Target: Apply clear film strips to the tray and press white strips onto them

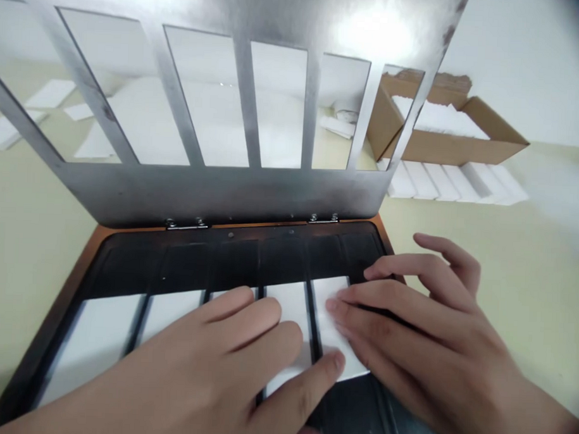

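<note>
Several white rectangular cards (96, 324) lie in a row, apart from each other, in a black slotted tray (188, 261). My right hand (438, 323) has its fingertips on the right part of the rightmost white card (330, 339), two fingers pressed together there and the others raised. My left hand (228, 354) lies over the middle cards. Its index fingertip touches the lower part of the rightmost card, while the other fingers curl under. What they hold, if anything, is hidden. A hinged metal frame (252, 193) with rectangular cut-outs stands raised behind the tray.
At the back right is an open cardboard box (467, 147) with white pieces in it. A row of white blocks (443, 181) lies in front of it. More white pieces (51, 95) lie at the far left of the pale table (28, 214).
</note>
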Action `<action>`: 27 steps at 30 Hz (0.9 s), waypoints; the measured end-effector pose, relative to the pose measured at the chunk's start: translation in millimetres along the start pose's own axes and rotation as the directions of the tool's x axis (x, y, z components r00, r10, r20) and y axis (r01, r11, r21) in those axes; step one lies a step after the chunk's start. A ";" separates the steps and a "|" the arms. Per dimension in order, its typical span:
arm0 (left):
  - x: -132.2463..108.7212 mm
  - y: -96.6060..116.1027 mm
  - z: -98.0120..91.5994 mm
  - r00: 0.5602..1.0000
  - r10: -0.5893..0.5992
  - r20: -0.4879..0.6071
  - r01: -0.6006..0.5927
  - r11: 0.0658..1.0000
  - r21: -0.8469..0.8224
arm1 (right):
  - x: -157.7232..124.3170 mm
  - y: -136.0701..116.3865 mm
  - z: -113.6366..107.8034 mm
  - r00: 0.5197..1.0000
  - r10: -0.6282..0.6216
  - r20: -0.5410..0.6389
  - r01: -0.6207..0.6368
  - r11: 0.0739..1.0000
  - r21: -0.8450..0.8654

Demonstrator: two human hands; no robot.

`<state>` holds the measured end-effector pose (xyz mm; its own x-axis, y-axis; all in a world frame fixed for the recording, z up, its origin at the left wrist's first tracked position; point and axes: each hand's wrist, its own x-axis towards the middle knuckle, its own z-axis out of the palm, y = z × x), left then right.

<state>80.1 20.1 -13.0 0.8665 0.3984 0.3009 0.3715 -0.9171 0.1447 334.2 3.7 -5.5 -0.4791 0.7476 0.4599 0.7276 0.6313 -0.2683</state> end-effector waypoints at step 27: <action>2.6 -1.9 -8.0 1.000 0.019 0.015 -0.019 1.000 0.010 | -9.3 -3.5 -8.8 0.997 0.026 -0.075 -0.004 0.959 0.283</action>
<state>79.0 22.9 -4.9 0.8781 0.3806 0.2898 0.3582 -0.9247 0.1291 340.4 -7.3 -1.3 -0.4217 0.7461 0.5152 0.5606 0.6612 -0.4986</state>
